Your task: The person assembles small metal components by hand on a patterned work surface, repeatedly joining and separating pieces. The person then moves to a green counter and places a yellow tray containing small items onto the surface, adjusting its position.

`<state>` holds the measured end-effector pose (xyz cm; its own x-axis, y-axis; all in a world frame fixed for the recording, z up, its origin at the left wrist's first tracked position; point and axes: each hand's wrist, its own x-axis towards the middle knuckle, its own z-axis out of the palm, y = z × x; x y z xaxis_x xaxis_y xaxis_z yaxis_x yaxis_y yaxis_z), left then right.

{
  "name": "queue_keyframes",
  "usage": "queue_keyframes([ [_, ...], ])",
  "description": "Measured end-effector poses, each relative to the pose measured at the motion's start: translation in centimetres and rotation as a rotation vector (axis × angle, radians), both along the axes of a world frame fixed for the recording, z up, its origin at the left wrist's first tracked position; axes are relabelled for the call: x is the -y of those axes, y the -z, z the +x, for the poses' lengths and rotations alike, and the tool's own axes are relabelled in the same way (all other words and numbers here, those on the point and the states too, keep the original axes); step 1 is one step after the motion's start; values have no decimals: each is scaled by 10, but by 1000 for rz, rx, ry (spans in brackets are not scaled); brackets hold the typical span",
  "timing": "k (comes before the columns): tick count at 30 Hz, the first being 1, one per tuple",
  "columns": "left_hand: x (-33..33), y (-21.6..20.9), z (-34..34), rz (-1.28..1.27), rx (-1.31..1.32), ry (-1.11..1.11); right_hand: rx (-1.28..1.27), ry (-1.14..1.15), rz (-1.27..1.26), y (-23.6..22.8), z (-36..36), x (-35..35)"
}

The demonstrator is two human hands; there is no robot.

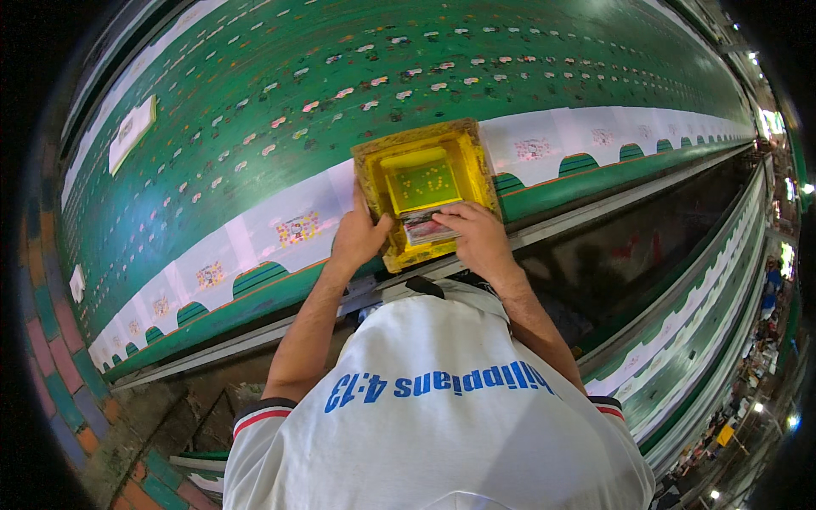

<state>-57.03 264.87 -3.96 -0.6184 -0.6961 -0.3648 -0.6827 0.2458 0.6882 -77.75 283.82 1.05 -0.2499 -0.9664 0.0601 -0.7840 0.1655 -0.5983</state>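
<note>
A yellow screen-printing frame (422, 136) lies on the long green table, over the strip of white cloth. Small pale dots show through its bright yellow mesh (425, 180). My left hand (360, 240) grips the frame's left side, with its fingers along the outer edge and the thumb by the inner edge. Inside the near part of the frame, my right hand (476, 238) holds a flat squeegee (427, 228), its fingers resting on the top. The squeegee's lower edge and any ink under it cannot be made out.
White cloth panels (242, 238) with scalloped edges run along the table's near side, several carrying a coloured print (297, 228). Rows of small marks cover the green tabletop (255, 102). A white pad (133, 134) lies far left. Another long table (680, 340) stands to the right.
</note>
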Motion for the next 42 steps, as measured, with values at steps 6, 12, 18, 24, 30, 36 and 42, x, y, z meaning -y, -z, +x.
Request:
queue_keyframes([
  [6, -15, -6, -26, -52, -69, -51, -51, -45, -73, 3, -31, -21],
  [12, -58, 12, -129, -139, -179, -27, -71, -5, -130, 6, -136, -62],
  [18, -95, 15, -232, -13, -67, -53, -77, 19, -126, 19, -231, -104],
  [24, -101, 35, -248, -37, -211, -86, -100, -44, -126, 25, -253, -115],
  [30, -99, 42, -247, -42, -189, -91, -81, -74, -99, 26, -257, -112],
  [36, -99, 33, -251, -31, -90, -66, -121, -83, -81, 21, -261, -103],
  [42, -100, 35, -249, -41, -74, -59, -99, -51, -46, 23, -253, -113],
])
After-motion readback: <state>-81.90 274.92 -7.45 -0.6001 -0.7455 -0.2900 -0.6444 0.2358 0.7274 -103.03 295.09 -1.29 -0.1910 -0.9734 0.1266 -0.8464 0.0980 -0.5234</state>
